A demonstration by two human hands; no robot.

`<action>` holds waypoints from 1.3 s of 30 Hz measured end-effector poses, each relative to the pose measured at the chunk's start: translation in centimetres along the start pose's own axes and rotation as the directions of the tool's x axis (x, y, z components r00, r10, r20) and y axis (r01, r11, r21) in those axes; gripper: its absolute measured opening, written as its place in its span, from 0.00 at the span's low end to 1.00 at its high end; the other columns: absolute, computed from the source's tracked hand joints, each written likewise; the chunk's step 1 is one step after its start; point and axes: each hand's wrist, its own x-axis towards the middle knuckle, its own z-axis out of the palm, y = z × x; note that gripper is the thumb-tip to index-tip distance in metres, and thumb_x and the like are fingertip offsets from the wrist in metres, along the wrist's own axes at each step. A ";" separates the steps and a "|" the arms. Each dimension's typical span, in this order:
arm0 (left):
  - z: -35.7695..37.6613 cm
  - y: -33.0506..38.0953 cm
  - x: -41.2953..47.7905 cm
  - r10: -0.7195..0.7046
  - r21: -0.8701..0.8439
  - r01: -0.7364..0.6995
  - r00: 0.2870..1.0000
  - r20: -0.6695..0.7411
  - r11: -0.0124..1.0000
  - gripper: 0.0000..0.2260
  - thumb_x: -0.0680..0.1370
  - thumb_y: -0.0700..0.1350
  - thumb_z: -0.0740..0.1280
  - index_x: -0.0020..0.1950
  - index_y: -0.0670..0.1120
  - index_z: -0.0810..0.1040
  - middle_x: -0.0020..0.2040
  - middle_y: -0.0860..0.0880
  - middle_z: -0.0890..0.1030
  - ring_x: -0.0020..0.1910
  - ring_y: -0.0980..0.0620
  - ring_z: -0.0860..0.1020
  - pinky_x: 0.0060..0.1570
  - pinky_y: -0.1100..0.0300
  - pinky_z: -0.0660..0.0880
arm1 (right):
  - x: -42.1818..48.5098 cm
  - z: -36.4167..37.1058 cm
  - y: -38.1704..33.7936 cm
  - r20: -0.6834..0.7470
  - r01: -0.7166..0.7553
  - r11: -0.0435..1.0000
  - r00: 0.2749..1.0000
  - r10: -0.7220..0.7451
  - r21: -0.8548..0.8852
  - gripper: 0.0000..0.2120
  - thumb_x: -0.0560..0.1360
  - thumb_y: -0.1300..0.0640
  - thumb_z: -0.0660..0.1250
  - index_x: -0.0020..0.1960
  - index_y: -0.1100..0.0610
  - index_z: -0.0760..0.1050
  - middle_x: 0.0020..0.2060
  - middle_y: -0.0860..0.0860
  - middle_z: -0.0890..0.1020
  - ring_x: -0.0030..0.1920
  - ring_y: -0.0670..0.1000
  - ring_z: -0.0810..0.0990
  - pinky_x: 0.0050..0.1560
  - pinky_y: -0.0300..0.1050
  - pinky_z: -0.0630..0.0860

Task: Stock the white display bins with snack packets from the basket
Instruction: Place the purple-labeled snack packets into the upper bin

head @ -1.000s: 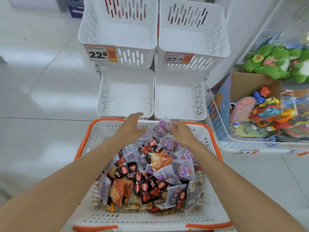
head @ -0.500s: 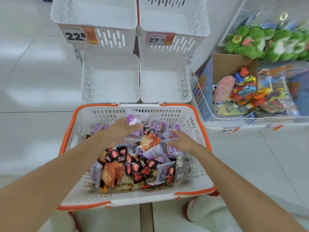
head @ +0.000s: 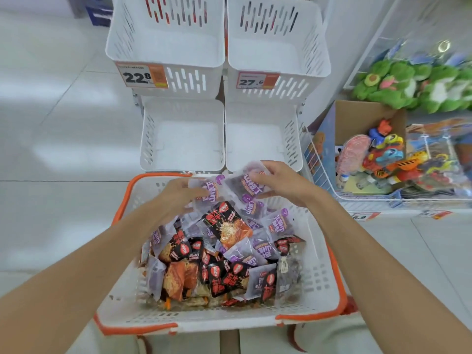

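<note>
Your right hand (head: 283, 183) pinches a purple-printed clear plastic snack packet (head: 249, 185) above the far rim of the white, orange-trimmed plastic basket (head: 321, 277). Your left hand (head: 176, 198) grips another. Expect light, slippery, crinkly film. Hold the sealed edges, not the crushable middle.

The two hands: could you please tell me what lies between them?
Head view: left packet in the left hand, right packet in the right hand, both purple.
</note>
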 end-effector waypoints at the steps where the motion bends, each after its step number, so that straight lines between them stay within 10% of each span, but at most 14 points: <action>1: -0.3 0.7 -0.3 0.014 0.001 -0.014 0.999 0.038 1.000 0.09 0.74 0.40 0.73 0.54 0.46 0.80 0.44 0.48 0.83 0.42 0.50 0.84 0.51 0.51 0.79 | 0.0 0.0 -0.6 0.049 0.004 0.999 0.999 -0.001 -0.051 0.09 0.80 0.58 0.65 0.59 0.56 0.78 0.57 0.54 0.79 0.57 0.54 0.81 0.51 0.51 0.83; 6: -1.8 3.3 -0.9 0.107 0.038 -0.109 0.993 0.051 0.993 0.13 0.73 0.41 0.75 0.52 0.47 0.73 0.48 0.43 0.80 0.39 0.48 0.78 0.45 0.57 0.80 | -0.3 0.9 -3.5 0.168 0.035 0.995 0.986 -0.019 -0.094 0.18 0.77 0.66 0.65 0.64 0.53 0.76 0.59 0.49 0.78 0.51 0.47 0.81 0.45 0.43 0.81; 11: -1.7 6.0 -2.1 0.211 0.218 -0.219 0.976 0.061 0.951 0.15 0.75 0.56 0.70 0.45 0.44 0.82 0.32 0.51 0.79 0.30 0.56 0.73 0.37 0.61 0.68 | 0.3 2.0 -5.0 -0.080 0.082 0.980 0.992 -0.098 -0.179 0.17 0.69 0.63 0.77 0.54 0.57 0.76 0.40 0.53 0.82 0.33 0.46 0.80 0.39 0.47 0.80; 14: -0.6 7.6 -2.8 0.126 0.190 -0.174 0.962 0.240 0.966 0.26 0.76 0.65 0.61 0.57 0.43 0.80 0.41 0.48 0.82 0.39 0.52 0.76 0.46 0.56 0.72 | 1.0 2.7 -5.3 -0.183 0.177 0.974 0.962 -0.201 -0.141 0.14 0.68 0.62 0.78 0.51 0.58 0.78 0.37 0.50 0.82 0.31 0.39 0.78 0.30 0.35 0.73; 18: -0.3 8.9 -2.4 0.247 0.019 -0.267 0.913 0.326 0.963 0.18 0.72 0.42 0.74 0.61 0.44 0.79 0.55 0.42 0.84 0.54 0.42 0.82 0.61 0.46 0.74 | 2.0 2.4 -5.7 -0.307 0.237 0.969 0.919 -0.248 -0.075 0.19 0.70 0.56 0.77 0.59 0.53 0.77 0.52 0.49 0.79 0.47 0.42 0.78 0.46 0.37 0.75; 21: -0.3 10.4 -1.3 0.314 -0.012 -0.327 0.895 0.318 0.945 0.20 0.72 0.35 0.74 0.63 0.43 0.77 0.58 0.39 0.82 0.56 0.41 0.82 0.62 0.46 0.75 | 2.9 1.1 -6.7 -0.135 0.131 0.980 0.985 -0.111 0.150 0.28 0.74 0.59 0.73 0.70 0.51 0.66 0.53 0.45 0.75 0.49 0.42 0.79 0.53 0.42 0.78; 25: 0.5 14.0 0.8 0.401 0.180 -0.430 0.899 0.175 0.885 0.32 0.65 0.40 0.80 0.65 0.53 0.71 0.58 0.45 0.79 0.54 0.46 0.82 0.57 0.47 0.78 | 4.9 -2.1 -8.8 -0.020 0.144 0.973 0.990 -0.143 0.179 0.20 0.73 0.67 0.71 0.64 0.60 0.73 0.50 0.57 0.83 0.48 0.52 0.83 0.50 0.45 0.81; 29: 1.0 19.1 3.5 0.562 0.223 -0.570 0.821 0.103 0.791 0.32 0.65 0.44 0.81 0.65 0.52 0.71 0.56 0.48 0.79 0.53 0.52 0.80 0.48 0.60 0.80 | 7.8 -6.3 -11.4 -0.204 0.268 0.955 0.949 -0.240 0.126 0.17 0.71 0.65 0.74 0.57 0.60 0.76 0.47 0.55 0.83 0.46 0.52 0.83 0.48 0.47 0.82; 35: -0.7 25.2 9.9 0.747 0.643 -0.580 0.664 0.018 0.500 0.37 0.62 0.55 0.81 0.68 0.54 0.71 0.57 0.52 0.72 0.53 0.54 0.72 0.52 0.61 0.71 | 14.8 -14.6 -15.3 -0.571 0.415 0.895 0.701 -0.428 -0.161 0.25 0.69 0.59 0.77 0.63 0.56 0.72 0.58 0.52 0.79 0.54 0.49 0.79 0.54 0.42 0.76; 39: -1.3 25.6 13.4 0.729 0.724 -0.528 0.683 0.052 0.444 0.36 0.63 0.57 0.79 0.68 0.53 0.72 0.55 0.52 0.71 0.47 0.54 0.72 0.51 0.59 0.72 | 20.0 -15.6 -15.4 -0.425 0.283 0.876 0.788 -0.445 -0.391 0.30 0.69 0.58 0.77 0.68 0.60 0.70 0.63 0.50 0.76 0.63 0.50 0.75 0.58 0.40 0.69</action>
